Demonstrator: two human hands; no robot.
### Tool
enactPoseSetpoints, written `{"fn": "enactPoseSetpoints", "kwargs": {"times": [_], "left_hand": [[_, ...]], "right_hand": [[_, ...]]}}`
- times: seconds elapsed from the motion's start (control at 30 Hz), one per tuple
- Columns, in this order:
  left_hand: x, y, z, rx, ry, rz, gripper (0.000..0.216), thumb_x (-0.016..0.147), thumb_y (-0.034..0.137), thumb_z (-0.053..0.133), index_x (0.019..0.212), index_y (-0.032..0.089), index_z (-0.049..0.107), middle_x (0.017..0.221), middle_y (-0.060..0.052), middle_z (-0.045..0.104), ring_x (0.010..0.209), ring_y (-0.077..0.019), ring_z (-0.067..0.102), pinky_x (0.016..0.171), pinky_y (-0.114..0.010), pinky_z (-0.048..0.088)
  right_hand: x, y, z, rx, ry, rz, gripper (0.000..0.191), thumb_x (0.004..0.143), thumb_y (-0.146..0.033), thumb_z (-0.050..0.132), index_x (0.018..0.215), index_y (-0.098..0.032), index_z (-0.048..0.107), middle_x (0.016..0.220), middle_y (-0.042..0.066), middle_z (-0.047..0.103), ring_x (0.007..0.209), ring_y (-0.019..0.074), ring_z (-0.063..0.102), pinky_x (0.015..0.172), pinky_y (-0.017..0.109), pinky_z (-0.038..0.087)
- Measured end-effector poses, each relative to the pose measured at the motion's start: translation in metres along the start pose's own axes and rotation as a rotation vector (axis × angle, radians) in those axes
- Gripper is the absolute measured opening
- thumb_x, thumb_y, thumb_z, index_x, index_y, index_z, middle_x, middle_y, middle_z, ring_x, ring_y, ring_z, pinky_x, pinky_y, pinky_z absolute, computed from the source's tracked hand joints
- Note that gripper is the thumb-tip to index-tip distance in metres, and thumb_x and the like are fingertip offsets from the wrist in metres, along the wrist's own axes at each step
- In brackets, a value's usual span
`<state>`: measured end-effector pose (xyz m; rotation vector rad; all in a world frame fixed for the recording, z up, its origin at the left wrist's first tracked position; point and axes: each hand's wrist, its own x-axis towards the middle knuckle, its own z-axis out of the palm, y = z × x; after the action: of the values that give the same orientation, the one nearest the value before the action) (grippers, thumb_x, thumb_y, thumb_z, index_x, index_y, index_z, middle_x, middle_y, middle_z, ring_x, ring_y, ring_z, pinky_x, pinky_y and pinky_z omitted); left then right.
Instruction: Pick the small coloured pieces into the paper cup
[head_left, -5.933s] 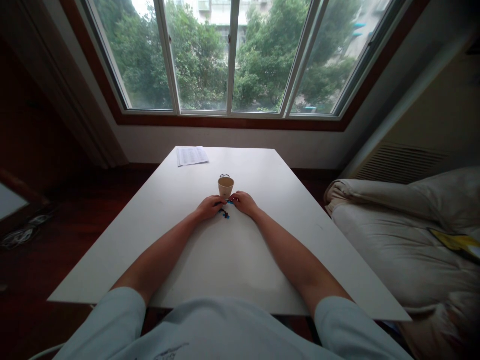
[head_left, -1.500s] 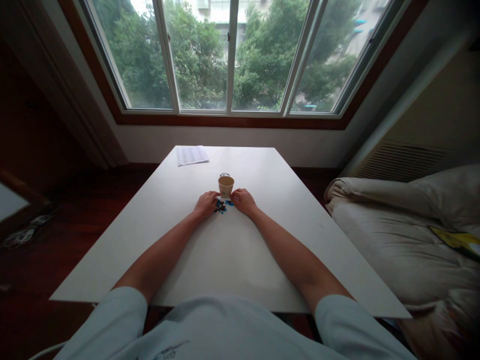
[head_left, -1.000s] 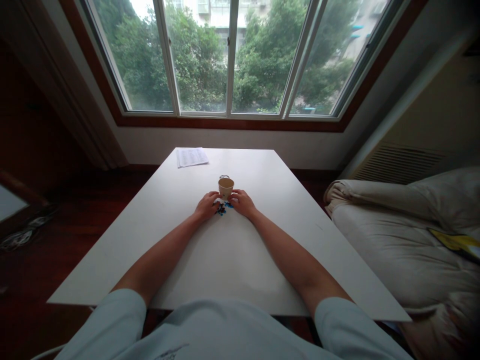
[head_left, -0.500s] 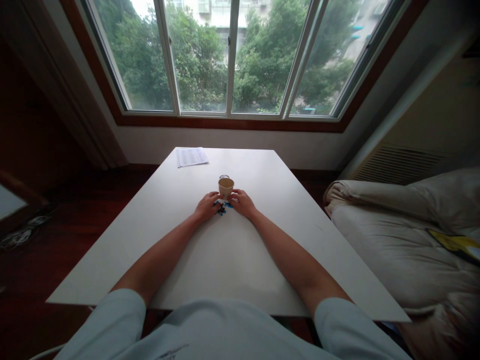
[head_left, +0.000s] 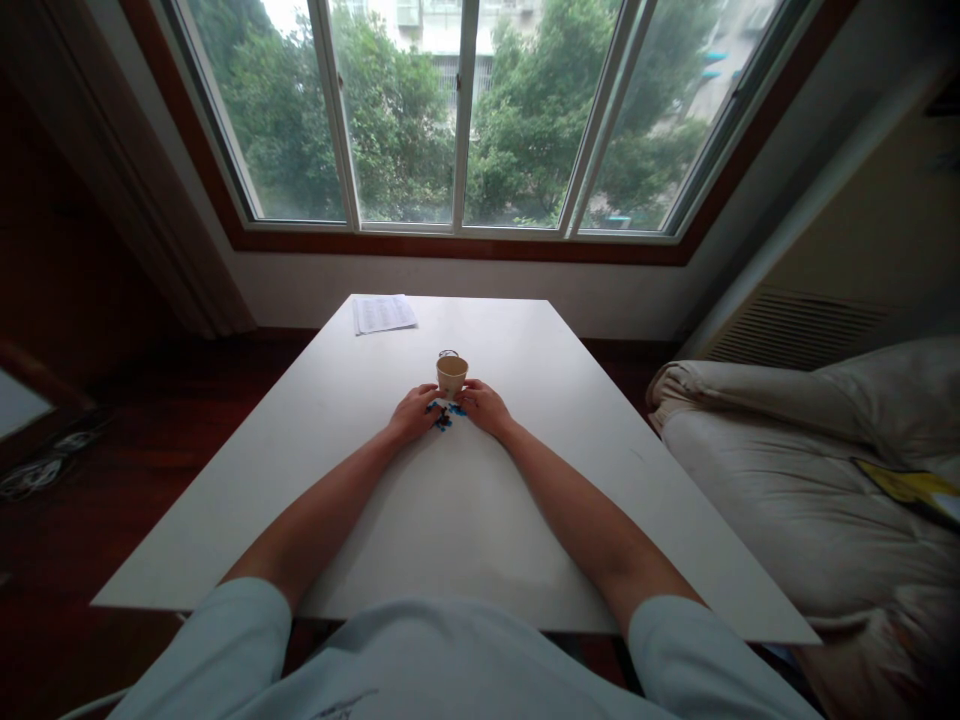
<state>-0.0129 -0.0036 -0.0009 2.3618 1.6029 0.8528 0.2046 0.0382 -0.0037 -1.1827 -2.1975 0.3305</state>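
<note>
A tan paper cup (head_left: 452, 378) stands upright on the white table (head_left: 465, 520), its open mouth showing. My left hand (head_left: 414, 412) rests at the cup's left side, with curved fingers against its lower wall. From the right, my right hand (head_left: 486, 406) does the same, its fingertips at the cup's lower side. Several small blue and black pieces (head_left: 443, 420) lie on the table between my hands, just in front of the cup. They are too small to name, and my fingers partly cover some of them.
Printed paper sheets (head_left: 384, 313) lie near the table's far left corner. A small round thing (head_left: 448, 353), partly hidden, sits right behind the cup. To the right is a pale padded sofa (head_left: 750, 490); beyond the table's far edge is a window (head_left: 457, 238).
</note>
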Motion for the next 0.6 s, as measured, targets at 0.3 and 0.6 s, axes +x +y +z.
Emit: {"fn": "enactPoseSetpoints", "kwargs": {"times": [0.3, 0.6], "left_hand": [[0.0001, 0.0001, 0.0, 0.004, -0.008, -0.004, 0.039, 0.087, 0.025, 0.057, 0.126, 0.027, 0.065, 0.14, -0.004, 0.056, 0.128, -0.024, 0.051, 0.111, -0.039, 0.043], [0.0012, -0.0041, 0.0029, -0.008, 0.008, 0.015, 0.036, 0.087, 0.026, 0.058, 0.121, 0.026, 0.067, 0.129, -0.005, 0.063, 0.12, -0.0232, 0.055, 0.106, -0.036, 0.045]], "right_hand": [[-0.001, 0.0045, 0.0033, 0.02, 0.025, -0.023, 0.02, 0.089, -0.022, 0.06, 0.097, -0.028, 0.077, 0.128, 0.002, 0.064, 0.104, 0.0173, 0.064, 0.094, 0.031, 0.049], [-0.0001, 0.0018, 0.0007, -0.008, 0.004, -0.018, 0.018, 0.09, -0.025, 0.06, 0.097, -0.027, 0.077, 0.122, 0.003, 0.065, 0.102, 0.0179, 0.064, 0.093, 0.03, 0.049]]}}
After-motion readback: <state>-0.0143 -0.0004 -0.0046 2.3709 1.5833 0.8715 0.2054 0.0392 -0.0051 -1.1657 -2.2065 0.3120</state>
